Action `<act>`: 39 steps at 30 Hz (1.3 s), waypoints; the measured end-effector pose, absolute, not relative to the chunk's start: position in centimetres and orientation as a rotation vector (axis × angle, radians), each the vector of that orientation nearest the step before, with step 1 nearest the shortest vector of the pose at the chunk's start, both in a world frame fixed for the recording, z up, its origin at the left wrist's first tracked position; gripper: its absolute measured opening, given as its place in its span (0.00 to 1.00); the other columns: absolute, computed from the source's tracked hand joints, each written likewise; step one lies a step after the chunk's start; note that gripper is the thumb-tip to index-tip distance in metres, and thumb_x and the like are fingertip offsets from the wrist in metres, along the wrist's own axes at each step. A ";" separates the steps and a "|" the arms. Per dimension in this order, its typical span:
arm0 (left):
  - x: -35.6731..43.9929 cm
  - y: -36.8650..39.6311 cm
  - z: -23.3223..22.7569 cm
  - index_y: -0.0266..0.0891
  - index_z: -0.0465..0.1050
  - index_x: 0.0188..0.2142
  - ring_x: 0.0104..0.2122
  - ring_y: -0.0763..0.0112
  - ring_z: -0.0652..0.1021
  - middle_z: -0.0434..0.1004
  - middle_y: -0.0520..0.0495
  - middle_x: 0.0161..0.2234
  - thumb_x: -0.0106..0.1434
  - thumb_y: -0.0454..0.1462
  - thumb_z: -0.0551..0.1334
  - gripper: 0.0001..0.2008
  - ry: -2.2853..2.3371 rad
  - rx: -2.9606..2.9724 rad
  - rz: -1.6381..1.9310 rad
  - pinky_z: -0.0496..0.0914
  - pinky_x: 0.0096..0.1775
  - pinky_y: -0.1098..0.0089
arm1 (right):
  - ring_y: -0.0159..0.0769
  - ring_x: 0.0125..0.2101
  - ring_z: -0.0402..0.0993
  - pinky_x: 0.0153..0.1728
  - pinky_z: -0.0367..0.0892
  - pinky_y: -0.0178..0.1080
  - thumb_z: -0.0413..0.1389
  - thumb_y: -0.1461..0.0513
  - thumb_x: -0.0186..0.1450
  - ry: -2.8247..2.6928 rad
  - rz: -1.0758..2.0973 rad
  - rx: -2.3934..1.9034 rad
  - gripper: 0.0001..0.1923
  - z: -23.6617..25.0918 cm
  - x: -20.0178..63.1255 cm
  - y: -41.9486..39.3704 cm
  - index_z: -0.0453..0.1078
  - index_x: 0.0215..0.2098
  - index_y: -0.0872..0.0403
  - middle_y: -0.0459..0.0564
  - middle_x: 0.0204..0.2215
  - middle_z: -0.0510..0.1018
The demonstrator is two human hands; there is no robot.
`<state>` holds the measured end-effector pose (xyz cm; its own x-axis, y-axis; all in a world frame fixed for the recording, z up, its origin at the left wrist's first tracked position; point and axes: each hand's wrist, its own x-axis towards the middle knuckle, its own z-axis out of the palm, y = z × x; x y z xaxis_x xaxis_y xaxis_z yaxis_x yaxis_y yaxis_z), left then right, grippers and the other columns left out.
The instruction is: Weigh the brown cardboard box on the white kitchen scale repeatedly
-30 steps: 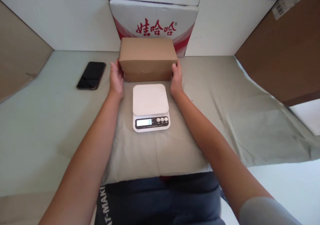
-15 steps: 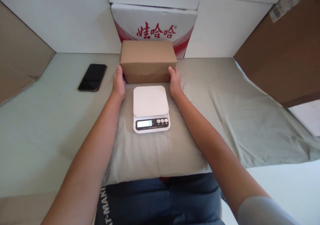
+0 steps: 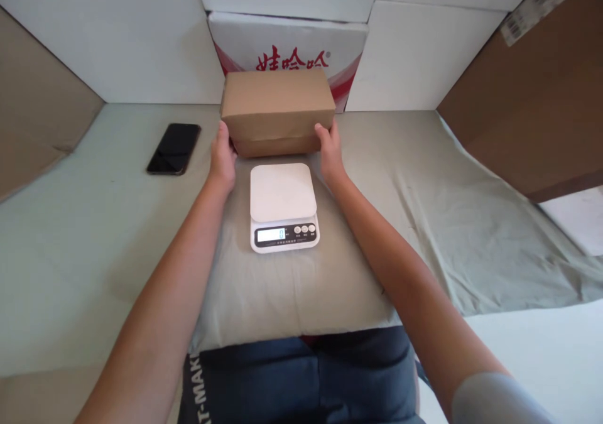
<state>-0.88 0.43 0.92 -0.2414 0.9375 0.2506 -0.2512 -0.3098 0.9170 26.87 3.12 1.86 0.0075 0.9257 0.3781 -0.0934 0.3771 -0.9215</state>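
A plain brown cardboard box [image 3: 277, 110] sits just behind a white digital kitchen scale [image 3: 282, 205], its near edge tipped up off the cloth. My left hand [image 3: 222, 157] grips the box's lower left corner, fingers under the edge. On the other side my right hand [image 3: 330, 151] grips the lower right corner the same way. The scale's platform is bare and its lit display shows 0.
A black phone [image 3: 173, 148] lies face up on the left of the table. A grey-green cloth [image 3: 424, 223] covers the table's middle and right. White panels, a red-lettered carton [image 3: 287, 41] and brown cardboard [image 3: 532, 97] wall in the back and sides.
Both hands slid from the box's sides down to its lower front corners. The box has come up and tipped slightly toward me.
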 end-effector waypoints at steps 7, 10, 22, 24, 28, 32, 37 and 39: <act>-0.9 -8.4 5.4 0.49 0.91 0.52 0.77 0.29 0.83 0.95 0.38 0.62 0.67 0.84 0.70 0.45 0.930 1.309 1.748 0.86 0.67 0.40 | 0.65 0.87 0.72 0.91 0.71 0.68 0.68 0.25 0.69 -1.377 0.914 -0.841 0.47 6.1 29.3 -6.8 0.76 0.76 0.35 0.53 0.76 0.85; -0.3 -13.8 5.3 0.52 0.92 0.49 0.71 0.26 0.88 0.95 0.36 0.55 0.66 0.82 0.73 0.41 0.930 1.321 1.763 0.87 0.63 0.35 | 0.64 0.79 0.81 0.86 0.77 0.68 0.65 0.21 0.69 -1.390 0.895 -0.826 0.50 5.0 30.2 -11.8 0.75 0.77 0.36 0.56 0.74 0.87; 2.0 -18.6 2.7 0.53 0.93 0.49 0.64 0.36 0.89 0.93 0.38 0.51 0.77 0.74 0.70 0.32 0.984 1.225 1.893 0.86 0.67 0.39 | 0.67 0.74 0.85 0.80 0.81 0.71 0.66 0.24 0.68 -1.388 0.923 -0.832 0.49 1.1 30.9 -15.8 0.73 0.78 0.36 0.59 0.74 0.86; 2.1 -18.9 2.2 0.52 0.94 0.48 0.63 0.38 0.90 0.93 0.39 0.51 0.76 0.73 0.70 0.32 1.018 1.187 1.935 0.86 0.67 0.41 | 0.66 0.74 0.85 0.78 0.82 0.70 0.66 0.25 0.69 -1.391 0.916 -0.836 0.48 1.1 30.9 -15.7 0.72 0.78 0.35 0.58 0.75 0.86; 2.1 -19.3 2.1 0.56 0.94 0.48 0.68 0.33 0.87 0.94 0.37 0.53 0.75 0.75 0.69 0.32 1.072 1.197 1.893 0.85 0.69 0.36 | 0.65 0.74 0.85 0.77 0.84 0.69 0.64 0.23 0.68 -1.402 0.903 -0.864 0.50 1.2 30.8 -15.7 0.71 0.79 0.32 0.57 0.74 0.86; 2.1 -19.5 1.7 0.56 0.93 0.49 0.70 0.33 0.86 0.93 0.36 0.56 0.76 0.75 0.69 0.32 1.059 1.226 1.881 0.86 0.68 0.37 | 0.64 0.72 0.86 0.79 0.81 0.68 0.66 0.25 0.67 -1.374 0.924 -0.841 0.50 1.2 30.8 -15.6 0.70 0.80 0.32 0.57 0.73 0.86; 1.9 -19.5 0.6 0.55 0.93 0.49 0.65 0.36 0.88 0.92 0.37 0.54 0.78 0.73 0.69 0.30 1.031 1.243 1.894 0.88 0.64 0.43 | 0.64 0.72 0.85 0.79 0.82 0.66 0.67 0.23 0.66 -1.355 0.956 -0.872 0.50 1.3 30.8 -15.8 0.73 0.77 0.33 0.56 0.71 0.88; 1.7 -19.5 0.4 0.55 0.93 0.48 0.62 0.38 0.88 0.91 0.37 0.52 0.78 0.73 0.69 0.30 1.015 1.238 1.890 0.87 0.62 0.44 | 0.63 0.71 0.86 0.79 0.82 0.66 0.66 0.23 0.66 -1.358 0.953 -0.869 0.49 1.1 30.9 -15.8 0.74 0.75 0.34 0.56 0.69 0.89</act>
